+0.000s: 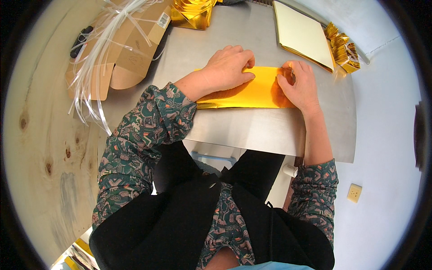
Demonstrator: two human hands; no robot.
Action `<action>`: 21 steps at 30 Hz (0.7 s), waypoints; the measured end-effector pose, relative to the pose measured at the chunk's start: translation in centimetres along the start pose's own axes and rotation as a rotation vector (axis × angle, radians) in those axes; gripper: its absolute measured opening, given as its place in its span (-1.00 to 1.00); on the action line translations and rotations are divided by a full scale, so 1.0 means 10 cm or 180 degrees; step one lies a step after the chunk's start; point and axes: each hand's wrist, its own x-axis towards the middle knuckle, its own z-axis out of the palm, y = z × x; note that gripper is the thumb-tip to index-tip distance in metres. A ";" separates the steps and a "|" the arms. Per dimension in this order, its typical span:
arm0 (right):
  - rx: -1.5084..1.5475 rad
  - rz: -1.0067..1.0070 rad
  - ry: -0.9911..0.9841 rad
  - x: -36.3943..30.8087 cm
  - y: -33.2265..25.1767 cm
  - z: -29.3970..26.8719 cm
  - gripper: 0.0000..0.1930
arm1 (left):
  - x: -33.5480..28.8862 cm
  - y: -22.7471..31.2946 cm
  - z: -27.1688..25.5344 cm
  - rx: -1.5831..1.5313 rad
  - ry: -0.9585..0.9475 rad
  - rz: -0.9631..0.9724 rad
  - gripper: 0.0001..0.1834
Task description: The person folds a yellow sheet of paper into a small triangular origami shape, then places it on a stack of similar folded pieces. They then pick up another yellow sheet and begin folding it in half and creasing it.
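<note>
A strip of shiny gold foil paper (263,92), looking folded lengthwise, lies flat across the metal table in front of me. My left hand (227,68) rests over its left part, fingers curled and thumb close to the far edge. At the right end, my right hand (300,84) has thumb and fingertips bent together on the foil near its far corner. The left hand and wrist cover much of the strip's left end.
On the left, white plastic ribbons (108,42) hang over an open cardboard box (135,54). Folded gold foil pieces (192,13) sit at the back. A cream paper stack (301,33) lies far right, beside more gold foil pieces (345,51) near the wall.
</note>
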 end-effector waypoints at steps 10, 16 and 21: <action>0.0024 0.0030 -0.0217 0.00 0.05 -0.05 -0.76 | 0.01 -0.02 0.00 -0.0034 -0.0072 0.0078 -0.71; 0.0601 0.0398 -0.0378 -0.04 0.00 -0.10 -0.81 | 0.01 -0.04 0.00 -0.0031 -0.0107 0.0130 -0.65; 0.1602 0.0398 -0.0137 -0.05 0.00 -0.13 -0.80 | -0.02 -0.08 0.06 -0.0172 0.0167 0.0219 -0.69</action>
